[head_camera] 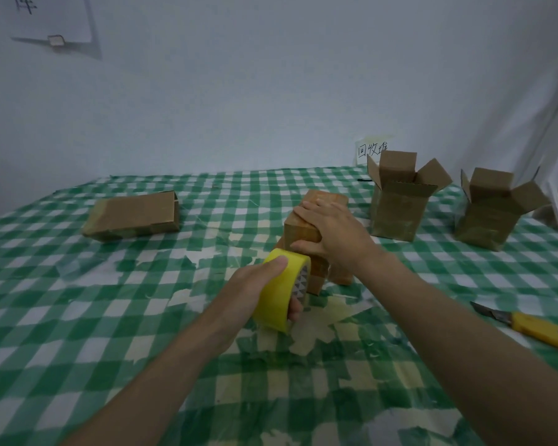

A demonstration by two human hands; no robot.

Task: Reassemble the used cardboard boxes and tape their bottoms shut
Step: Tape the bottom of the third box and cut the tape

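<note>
A small cardboard box (306, 231) stands bottom up in the middle of the checked table, its flaps hanging toward the cloth. My right hand (331, 231) lies over its top face, fingers spread across it and thumb curled down the near side. My left hand (264, 284) grips a yellow tape roll (279, 294), thumb on the outer band and fingers inside the core. The roll sits just in front of the box, against its near face.
A flattened box (132, 215) lies at the left. Two upright boxes (398, 201) (493, 214) with open top flaps stand at the right back, near a paper label (372, 149). A yellow utility knife (535, 328) with its blade out lies at the right edge.
</note>
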